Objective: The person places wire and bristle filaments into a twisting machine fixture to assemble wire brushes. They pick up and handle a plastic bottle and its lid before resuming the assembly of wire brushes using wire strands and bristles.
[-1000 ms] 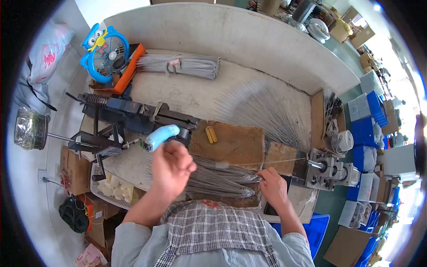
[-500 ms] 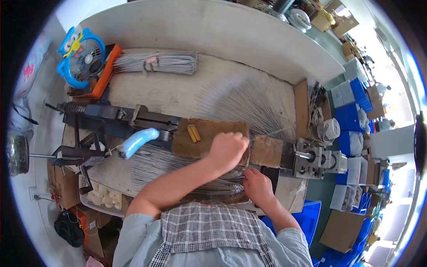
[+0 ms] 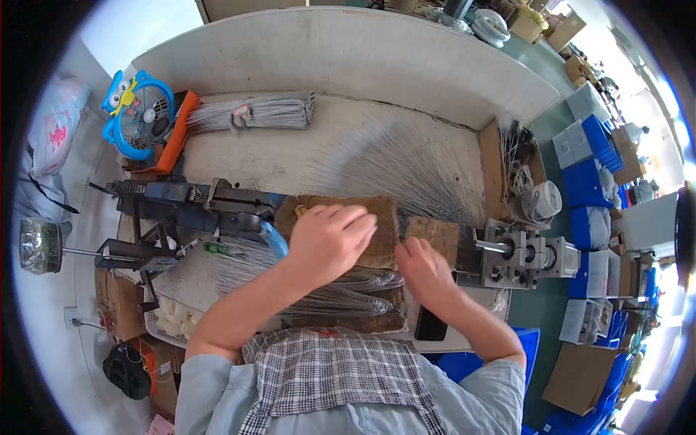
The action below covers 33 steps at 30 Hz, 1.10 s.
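My left hand (image 3: 330, 243) hovers over the brown pad (image 3: 380, 217), its fingers curled; whatever they may hold cannot be made out. To its right, my right hand (image 3: 423, 264) has its fingertips pinched together at the gap between that pad and a smaller brown board (image 3: 435, 232). Bundles of thin grey wires (image 3: 348, 304) lie just below the pad. The blue-wrapped lever (image 3: 274, 239) shows partly behind my left hand. A metal clamp mechanism (image 3: 507, 250) stands to the right of the smaller board.
Loose wires fan out (image 3: 406, 167) behind the pad. A tied wire bundle (image 3: 272, 112) lies at the back left, near a blue fan (image 3: 145, 116) and an orange box (image 3: 174, 138). A black phone (image 3: 431, 322) is at the front edge. A white bucket (image 3: 544, 199) stands right.
My left hand went from beside the blue lever to the pad's right edge, then moved back left. My right hand has shifted slightly up, and more of the phone shows.
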### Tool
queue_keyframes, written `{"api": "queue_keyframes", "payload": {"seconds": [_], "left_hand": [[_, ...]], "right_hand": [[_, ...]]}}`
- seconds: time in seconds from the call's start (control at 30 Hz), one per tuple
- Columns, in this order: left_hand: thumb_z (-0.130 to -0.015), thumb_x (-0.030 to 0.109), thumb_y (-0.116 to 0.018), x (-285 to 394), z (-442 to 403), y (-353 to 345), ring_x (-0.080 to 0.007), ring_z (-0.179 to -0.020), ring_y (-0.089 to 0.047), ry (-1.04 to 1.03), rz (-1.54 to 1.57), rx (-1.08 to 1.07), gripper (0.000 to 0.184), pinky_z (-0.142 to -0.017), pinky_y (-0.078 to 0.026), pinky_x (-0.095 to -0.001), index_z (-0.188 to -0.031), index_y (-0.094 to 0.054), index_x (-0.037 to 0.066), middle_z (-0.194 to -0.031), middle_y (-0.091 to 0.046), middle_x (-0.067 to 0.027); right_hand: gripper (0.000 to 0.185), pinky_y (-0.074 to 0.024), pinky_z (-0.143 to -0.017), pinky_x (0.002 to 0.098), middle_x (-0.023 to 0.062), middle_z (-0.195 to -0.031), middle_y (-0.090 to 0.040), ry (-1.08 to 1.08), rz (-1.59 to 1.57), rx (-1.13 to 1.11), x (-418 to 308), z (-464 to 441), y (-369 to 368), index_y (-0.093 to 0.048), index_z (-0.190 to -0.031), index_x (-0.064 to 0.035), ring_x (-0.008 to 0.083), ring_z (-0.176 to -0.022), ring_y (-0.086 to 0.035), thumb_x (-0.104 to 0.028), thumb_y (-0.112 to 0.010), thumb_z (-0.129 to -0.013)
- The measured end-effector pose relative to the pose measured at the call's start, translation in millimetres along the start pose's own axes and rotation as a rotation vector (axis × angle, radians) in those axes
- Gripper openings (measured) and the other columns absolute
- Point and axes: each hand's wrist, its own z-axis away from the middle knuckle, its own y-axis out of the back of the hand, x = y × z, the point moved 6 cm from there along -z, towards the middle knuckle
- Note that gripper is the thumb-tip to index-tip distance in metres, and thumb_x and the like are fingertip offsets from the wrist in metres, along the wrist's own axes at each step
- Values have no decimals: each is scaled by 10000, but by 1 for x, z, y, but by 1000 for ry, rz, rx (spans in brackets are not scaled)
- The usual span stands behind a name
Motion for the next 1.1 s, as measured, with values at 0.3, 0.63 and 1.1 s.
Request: {"api": "queue_keyframes", "payload": {"seconds": [0.3,0.63,1.1], "left_hand": [[-745,49,-727,-17,88,58,-209,-700,-662,225,66,149,145,-599,-497,-321,-885,-690,65,-829,-693,-57],[-760,57,-717,-20,95,45,-222,-704,-671,273,215,173,117,-589,-509,-322,-872,-684,65,-819,-695,-62],[-912,217,-625,-15,109,-37,-147,-648,-623,1003,1266,-64,211,-593,-501,-268,-943,-686,17,-819,-689,-69]], "right_hand": [[144,-516,-690,359,106,-800,-646,-264,-99,44,125,1,66,-677,-901,-48,258,-764,-642,-119,-666,-776],[200,-504,-641,308,130,-740,-687,-514,-499,-110,133,10,62,-722,-914,-22,201,-630,-651,-153,-728,-762],[174,-488,-653,352,47,-724,-679,147,-497,5,12,-84,75,-737,-763,-90,227,-719,-613,-255,-762,-712]]}}
